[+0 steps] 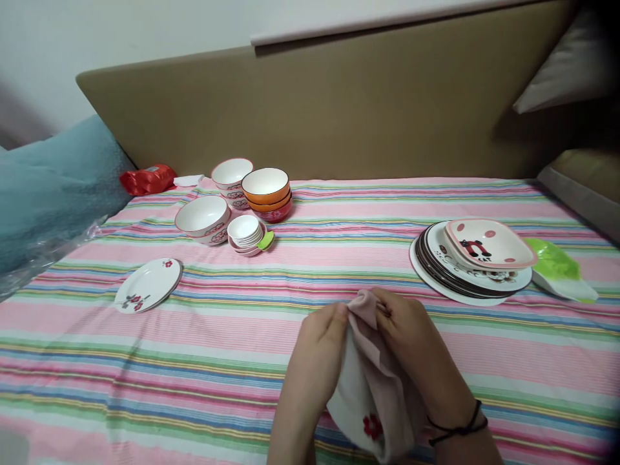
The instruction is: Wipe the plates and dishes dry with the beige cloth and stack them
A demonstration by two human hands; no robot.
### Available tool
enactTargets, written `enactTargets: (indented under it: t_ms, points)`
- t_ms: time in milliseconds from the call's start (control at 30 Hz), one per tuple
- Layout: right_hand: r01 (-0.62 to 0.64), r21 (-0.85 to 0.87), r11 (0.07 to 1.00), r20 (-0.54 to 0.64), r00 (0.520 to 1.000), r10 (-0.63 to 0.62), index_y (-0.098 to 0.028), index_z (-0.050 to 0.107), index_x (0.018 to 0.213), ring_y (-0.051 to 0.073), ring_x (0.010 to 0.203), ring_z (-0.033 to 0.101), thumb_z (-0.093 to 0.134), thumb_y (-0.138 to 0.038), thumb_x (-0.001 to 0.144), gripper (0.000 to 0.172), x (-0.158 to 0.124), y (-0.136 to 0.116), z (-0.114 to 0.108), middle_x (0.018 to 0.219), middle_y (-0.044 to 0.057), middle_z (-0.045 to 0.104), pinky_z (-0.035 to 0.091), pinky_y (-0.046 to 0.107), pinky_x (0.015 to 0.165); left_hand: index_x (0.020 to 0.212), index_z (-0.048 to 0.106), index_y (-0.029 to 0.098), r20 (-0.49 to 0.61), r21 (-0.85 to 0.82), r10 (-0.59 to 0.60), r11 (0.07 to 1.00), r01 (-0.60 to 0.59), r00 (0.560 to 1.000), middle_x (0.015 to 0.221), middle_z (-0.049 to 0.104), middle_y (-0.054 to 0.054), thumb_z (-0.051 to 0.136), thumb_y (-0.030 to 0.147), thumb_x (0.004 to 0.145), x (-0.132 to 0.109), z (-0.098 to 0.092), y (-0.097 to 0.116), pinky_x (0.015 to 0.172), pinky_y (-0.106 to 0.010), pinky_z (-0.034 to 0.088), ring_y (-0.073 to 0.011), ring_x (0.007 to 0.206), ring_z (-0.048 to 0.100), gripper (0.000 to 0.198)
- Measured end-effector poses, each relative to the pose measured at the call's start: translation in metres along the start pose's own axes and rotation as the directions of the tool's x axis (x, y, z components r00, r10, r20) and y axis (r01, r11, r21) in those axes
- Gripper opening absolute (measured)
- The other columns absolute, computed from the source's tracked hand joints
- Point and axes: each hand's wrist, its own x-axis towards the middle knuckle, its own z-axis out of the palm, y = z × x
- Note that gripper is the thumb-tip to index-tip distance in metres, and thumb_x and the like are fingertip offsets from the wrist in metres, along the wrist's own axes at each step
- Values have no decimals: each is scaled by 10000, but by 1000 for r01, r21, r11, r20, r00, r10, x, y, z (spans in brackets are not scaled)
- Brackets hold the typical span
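Note:
A white plate [349, 407] with a red flower near its rim is held up, tilted, close to me. My left hand [316, 349] grips its left edge, thumb on top. A pale pink cloth [382, 381] is draped over the plate's right side and bunched at its far rim. My right hand [405, 332], with a dark cord on the wrist, is closed around the cloth there; its fingertips are partly hidden. To the left, a small stack of matching flowered plates [151, 284] lies on the striped bedsheet [232, 374].
Behind are white bowls [202, 216], orange bowls [265, 186] and small white dishes [243, 229]. At right, a square cat bowl [490, 244] tops stacked plates [436, 284], beside a green leaf-shaped dish [555, 261]. A red package [149, 179] lies near the headboard [363, 116].

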Motion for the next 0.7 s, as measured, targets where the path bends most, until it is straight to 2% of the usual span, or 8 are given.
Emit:
enactTargets:
  t_ms: [67, 133, 267, 333, 433, 533, 633, 700]
  points:
    - [36, -31, 999, 78, 996, -33, -208, 531, 661, 158, 558, 470, 400, -436, 895, 353, 2, 0, 2, 614, 13, 607, 312, 265, 557, 659, 565, 176, 101, 57, -30, 998, 25, 994, 695, 583, -24, 464, 371, 902, 0, 1, -1, 665, -267, 385, -195, 712, 524, 327]
    - [32, -31, 999, 67, 997, -29, -206, 540, 657, 158, 556, 472, 393, -469, 899, 387, 2, -1, 2, 612, 14, 608, 312, 264, 553, 711, 590, 181, 95, 58, -53, 997, 47, 994, 740, 606, -28, 474, 376, 897, 0, 4, -3, 700, -277, 397, -206, 749, 542, 294]
    - [-80, 25, 997, -124, 989, 82, -202, 538, 628, 150, 546, 456, 424, -516, 893, 426, -1, -1, -2, 580, 1, 580, 307, 260, 528, 888, 638, 189, 35, -160, -81, 983, 85, 996, 926, 641, -51, 475, 481, 902, -1, 8, -3, 779, -290, 417, -216, 886, 564, 335]
    - [-150, 53, 987, -298, 941, 159, -199, 541, 640, 152, 546, 443, 410, -498, 905, 421, -5, 2, -7, 571, 2, 563, 301, 266, 519, 1006, 641, 187, 70, -316, -97, 942, 115, 993, 975, 644, -64, 474, 524, 897, -2, 10, -2, 769, -286, 430, -212, 892, 574, 391]
    - [-238, 96, 967, -511, 822, 253, -203, 530, 641, 158, 544, 431, 419, -451, 905, 380, -7, 7, -13, 572, 14, 553, 298, 274, 501, 1212, 548, 219, 147, -399, -116, 902, 166, 982, 850, 642, -30, 584, 507, 846, -4, 17, 1, 634, -243, 420, -167, 720, 576, 467]
    - [-254, 148, 956, -570, 768, 292, -214, 496, 622, 157, 537, 435, 441, -387, 888, 322, -5, 8, -14, 589, 20, 552, 302, 269, 481, 1237, 523, 235, -83, -322, -5, 947, -22, 997, 904, 648, -30, 589, 432, 865, -3, 29, 1, 665, -240, 431, -170, 780, 592, 426]
    - [-140, 170, 976, -497, 842, 207, -213, 541, 719, 168, 609, 504, 442, -361, 877, 238, -1, 4, -10, 682, 22, 599, 355, 263, 533, 1168, 584, 241, -360, -181, 140, 960, -216, 922, 1145, 626, -45, 473, 383, 937, 0, 34, -1, 850, -264, 423, -200, 1056, 555, 293]
    - [-67, 156, 986, -399, 908, 125, -216, 551, 773, 167, 635, 527, 464, -365, 859, 192, 1, 1, -7, 701, 6, 611, 368, 257, 561, 1153, 608, 254, -394, -117, 164, 967, -226, 904, 1174, 627, -27, 445, 370, 949, 3, 29, -3, 877, -265, 410, -204, 1093, 544, 286]
